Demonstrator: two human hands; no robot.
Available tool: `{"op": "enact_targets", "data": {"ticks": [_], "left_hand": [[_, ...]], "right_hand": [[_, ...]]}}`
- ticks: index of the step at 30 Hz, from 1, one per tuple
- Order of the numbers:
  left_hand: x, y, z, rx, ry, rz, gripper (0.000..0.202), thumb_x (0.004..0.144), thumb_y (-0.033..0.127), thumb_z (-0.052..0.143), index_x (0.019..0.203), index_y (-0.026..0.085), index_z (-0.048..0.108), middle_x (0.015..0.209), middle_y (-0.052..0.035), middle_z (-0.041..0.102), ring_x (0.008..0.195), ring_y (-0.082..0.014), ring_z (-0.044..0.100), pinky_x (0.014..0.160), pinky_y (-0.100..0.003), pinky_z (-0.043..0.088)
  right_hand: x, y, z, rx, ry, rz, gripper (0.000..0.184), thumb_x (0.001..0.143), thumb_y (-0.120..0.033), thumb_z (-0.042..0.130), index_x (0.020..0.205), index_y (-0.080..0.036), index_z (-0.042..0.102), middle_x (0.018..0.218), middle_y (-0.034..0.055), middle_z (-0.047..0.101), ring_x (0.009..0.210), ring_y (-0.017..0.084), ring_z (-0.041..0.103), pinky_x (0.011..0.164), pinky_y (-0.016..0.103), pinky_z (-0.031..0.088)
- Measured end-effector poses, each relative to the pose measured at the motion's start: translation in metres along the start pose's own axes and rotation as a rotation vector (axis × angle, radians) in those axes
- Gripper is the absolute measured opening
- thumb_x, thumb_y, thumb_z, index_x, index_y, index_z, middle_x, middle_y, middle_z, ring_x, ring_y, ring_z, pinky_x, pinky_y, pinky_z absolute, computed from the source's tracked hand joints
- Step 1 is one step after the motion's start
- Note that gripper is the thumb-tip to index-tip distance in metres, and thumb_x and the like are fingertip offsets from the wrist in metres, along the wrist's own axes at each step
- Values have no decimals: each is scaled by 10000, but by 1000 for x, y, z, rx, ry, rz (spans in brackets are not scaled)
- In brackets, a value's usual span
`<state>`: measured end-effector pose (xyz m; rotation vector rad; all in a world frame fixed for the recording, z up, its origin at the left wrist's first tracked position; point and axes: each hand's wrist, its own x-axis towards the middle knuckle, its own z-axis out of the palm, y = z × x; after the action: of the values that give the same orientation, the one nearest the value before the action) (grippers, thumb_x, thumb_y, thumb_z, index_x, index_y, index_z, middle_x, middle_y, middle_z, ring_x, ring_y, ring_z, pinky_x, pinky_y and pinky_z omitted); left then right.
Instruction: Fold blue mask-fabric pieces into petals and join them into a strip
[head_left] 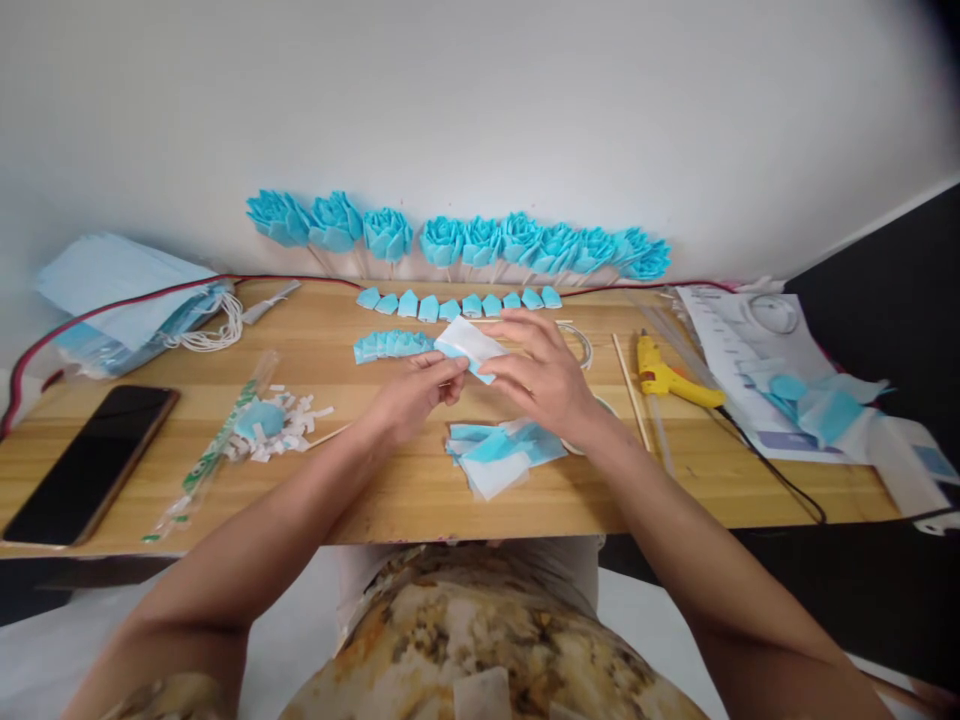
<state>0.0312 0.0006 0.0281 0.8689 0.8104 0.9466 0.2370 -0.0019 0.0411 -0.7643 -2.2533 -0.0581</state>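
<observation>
A small rectangular piece of white and light-blue fabric [471, 345] is held up over the middle of the table between both hands. My left hand [421, 392] pinches its lower left side with thumb and forefinger, the other fingers curled in. My right hand [551, 372] grips the right end, thumb below and fingers arched above. Under the hands lies a loose pile of cut blue and white fabric strips [499, 450]. Just behind, folded blue petals [394, 343] overlap in a short row. Farther back, more pointed petals [428, 307] are lined up side by side.
Several blue fabric flowers [480, 240] on sticks lean against the wall. At left are a phone [94, 465], a bag of masks [127, 290] and a blue ball among white scraps [262, 420]. A yellow glue gun [664, 375], a wooden stick [630, 390] and printed paper [739, 340] lie right.
</observation>
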Motion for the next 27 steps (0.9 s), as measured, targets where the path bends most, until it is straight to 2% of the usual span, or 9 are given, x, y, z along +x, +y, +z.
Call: {"op": "enact_targets", "data": {"ticks": [4,8,11,15,18,20,22,27], "left_hand": [[1,-1,1,120,75,60,394,622,443,854,548,154,597,545,7,554,526,-88,469,546,-257,367],[3,-4,0,194,129,99,387,642,460,829,535,158,613,528,7,551,515,-91,462,536,-263,360],[3,-6,-1,232,127,109,380,670,450,807,525,161,607,521,11,542,510,-89,453,531,-261,354],[2,-8,-1,234,117,112,380,685,439,802,521,166,595,522,13,533,510,-89,448,529,-261,348],[3,-9,-2,236,96,106,375,690,440,800,524,166,605,527,6,540,515,-94,450,532,-266,352],[3,-10,-2,243,84,103,374,694,443,798,525,166,611,530,3,544,518,-95,448,535,-268,352],[4,-11,-3,253,76,96,382,701,449,794,522,165,612,527,2,542,517,-95,445,536,-269,348],[3,-10,-3,281,56,87,394,724,468,783,533,162,622,528,-1,546,516,-98,447,548,-276,341]], "right_hand": [[3,-1,3,90,24,107,60,920,-236,661,937,-282,694,1285,40,657,1293,264,548,1075,521,458],[6,-4,8,255,50,331,70,938,-272,631,916,-254,694,1271,59,664,1231,237,601,1064,480,461],[6,-4,13,383,43,480,91,927,-294,630,888,-238,689,1241,62,690,1195,226,632,1043,439,470],[2,-3,21,563,53,634,135,902,-350,650,886,-221,685,1191,64,716,1067,203,669,891,350,518],[-2,-2,25,652,85,744,187,865,-401,686,870,-214,688,958,31,730,809,153,641,711,281,497],[-3,-3,26,654,99,777,201,845,-410,702,848,-209,694,795,-2,682,670,122,557,615,254,441],[-3,-4,26,644,110,780,188,836,-392,708,831,-204,697,722,-21,637,607,103,488,568,242,392],[-2,-8,25,634,167,751,116,837,-313,695,818,-200,676,758,-19,666,620,96,510,593,243,418]]}}
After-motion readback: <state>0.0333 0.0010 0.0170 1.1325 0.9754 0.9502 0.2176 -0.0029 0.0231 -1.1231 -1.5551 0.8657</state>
